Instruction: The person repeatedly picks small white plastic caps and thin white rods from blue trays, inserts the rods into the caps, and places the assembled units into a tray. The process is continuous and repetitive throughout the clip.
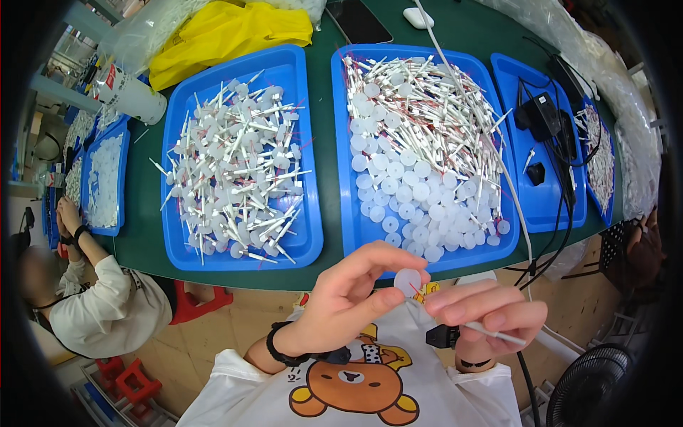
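Observation:
Between the thumb and fingers of my left hand (356,288) is a translucent white disc (408,280), held up in front of my chest. Close on its right, my right hand (491,317) pinches a thin white stick (496,333). A short red wire (417,288) shows at the disc's face, near the right fingertips; whether it passes through the disc I cannot tell. Beyond the hands, a blue tray (346,206) holds loose discs in front and white sticks with red wires behind. Another blue tray (311,235) at its left holds sticks with discs on them.
A third blue tray (569,206) contains black adapters and cables. A white cable (514,192) crosses the middle tray. A yellow bag (228,35), a phone (359,20) and a white cup (131,92) lie around the trays. A co-worker (114,306) sits at left; a fan (590,384) stands lower right.

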